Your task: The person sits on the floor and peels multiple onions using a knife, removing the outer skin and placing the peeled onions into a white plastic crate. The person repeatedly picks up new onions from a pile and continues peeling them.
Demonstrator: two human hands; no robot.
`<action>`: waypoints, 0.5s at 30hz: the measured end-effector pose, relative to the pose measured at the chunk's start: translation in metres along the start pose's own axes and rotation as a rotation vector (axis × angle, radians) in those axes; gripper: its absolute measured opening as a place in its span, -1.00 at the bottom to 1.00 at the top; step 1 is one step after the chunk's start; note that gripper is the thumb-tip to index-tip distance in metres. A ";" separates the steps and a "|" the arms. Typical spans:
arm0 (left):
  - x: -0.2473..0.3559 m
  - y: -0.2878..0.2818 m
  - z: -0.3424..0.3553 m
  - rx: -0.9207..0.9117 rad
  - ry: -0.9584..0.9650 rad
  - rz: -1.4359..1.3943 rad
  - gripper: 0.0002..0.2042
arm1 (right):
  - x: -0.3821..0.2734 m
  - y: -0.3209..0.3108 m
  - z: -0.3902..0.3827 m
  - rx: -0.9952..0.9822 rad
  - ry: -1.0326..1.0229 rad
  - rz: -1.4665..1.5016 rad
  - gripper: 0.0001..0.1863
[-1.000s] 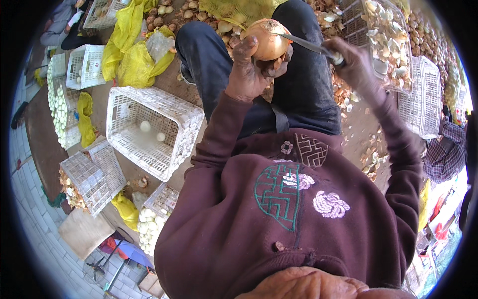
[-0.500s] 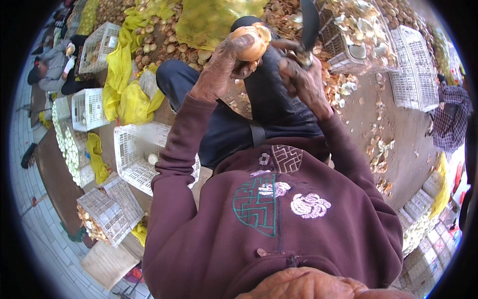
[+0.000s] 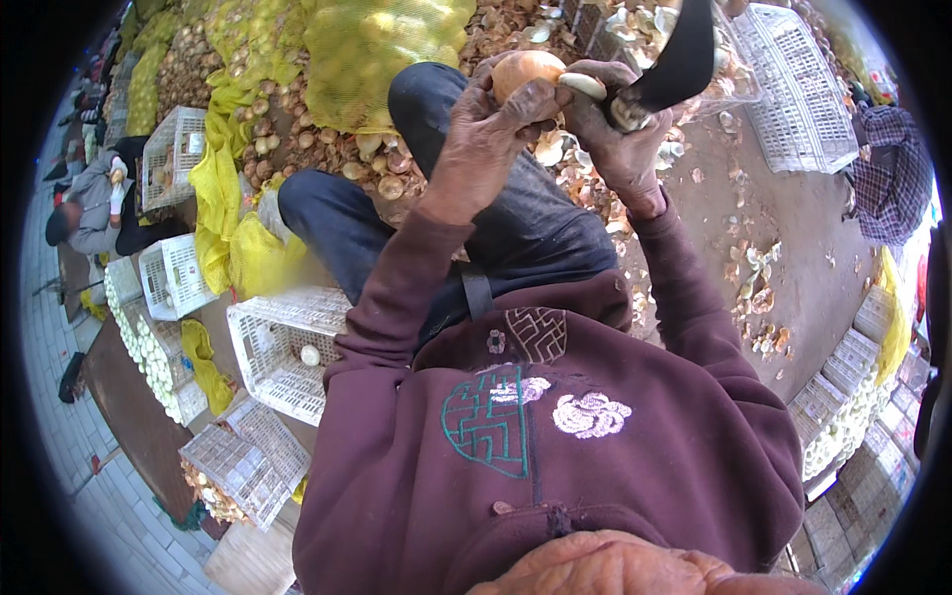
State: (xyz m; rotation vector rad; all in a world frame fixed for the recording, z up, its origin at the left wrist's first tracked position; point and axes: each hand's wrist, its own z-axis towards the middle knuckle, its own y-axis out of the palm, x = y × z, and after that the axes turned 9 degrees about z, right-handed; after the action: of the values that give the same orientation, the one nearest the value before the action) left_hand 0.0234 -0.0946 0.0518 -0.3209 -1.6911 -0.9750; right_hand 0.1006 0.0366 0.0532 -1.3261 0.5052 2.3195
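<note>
My left hand is closed round a brown-skinned onion, held up above my knees. My right hand grips a knife with a dark, curved blade that points up and away from the onion. The fingers of both hands meet beside the onion. A small pale oval piece shows at my right thumb; whether it is onion or a thumb cover I cannot tell. Part of the knife's handle is hidden in my right palm.
A white crate with a peeled onion stands left of me. Yellow net sacks and loose onions lie ahead. A crate of skins and another white crate stand right. Another person sits far left.
My hands have come together at the onion; the right hand, previously apart, now touches it. The knife has swung from nearly upright to tilting rightward. The whole view has shifted slightly.
</note>
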 end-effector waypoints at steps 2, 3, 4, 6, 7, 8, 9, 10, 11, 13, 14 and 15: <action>-0.016 0.003 0.008 -0.061 -0.008 -0.105 -0.56 | 0.002 -0.016 0.008 -0.057 -0.013 -0.041 -0.79; -0.025 0.003 0.012 -0.077 -0.029 -0.161 -0.56 | 0.016 -0.029 0.014 0.000 0.031 0.020 -0.76; -0.030 0.003 0.015 -0.092 -0.055 -0.216 -0.55 | 0.028 -0.041 0.020 0.062 0.072 0.085 -0.72; -0.033 0.002 0.019 -0.081 -0.077 -0.259 -0.49 | 0.079 -0.100 0.042 0.208 0.310 -0.161 -0.64; -0.035 0.001 0.022 -0.077 -0.089 -0.283 -0.46 | 0.104 -0.130 0.053 0.288 0.551 -0.322 -0.58; -0.024 0.003 0.024 -0.176 -0.054 -0.246 -0.41 | 0.106 -0.133 0.060 0.344 0.514 -0.442 -0.53; -0.021 0.001 0.024 -0.166 -0.054 -0.204 -0.41 | 0.109 -0.144 0.059 0.343 0.515 -0.379 -0.45; -0.020 -0.003 0.024 -0.147 -0.047 -0.162 -0.41 | 0.101 -0.144 0.059 0.340 0.519 -0.316 -0.37; -0.019 -0.007 0.025 -0.128 -0.041 -0.119 -0.42 | 0.095 -0.137 0.048 0.324 0.539 -0.280 -0.33; -0.021 -0.010 0.025 -0.066 -0.041 -0.104 -0.43 | 0.079 -0.102 0.020 0.209 0.705 -0.020 -0.32; -0.018 -0.006 0.027 -0.059 -0.010 -0.030 -0.44 | 0.093 -0.090 -0.005 0.167 0.613 0.062 -0.37; -0.018 -0.005 0.028 -0.045 0.020 0.043 -0.44 | 0.102 -0.082 -0.022 0.080 0.609 0.143 -0.45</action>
State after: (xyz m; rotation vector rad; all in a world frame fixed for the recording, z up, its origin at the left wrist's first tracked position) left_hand 0.0076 -0.0728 0.0315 -0.3748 -1.6396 -0.9822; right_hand 0.1128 0.1127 -0.0545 -2.0106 0.8894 1.9390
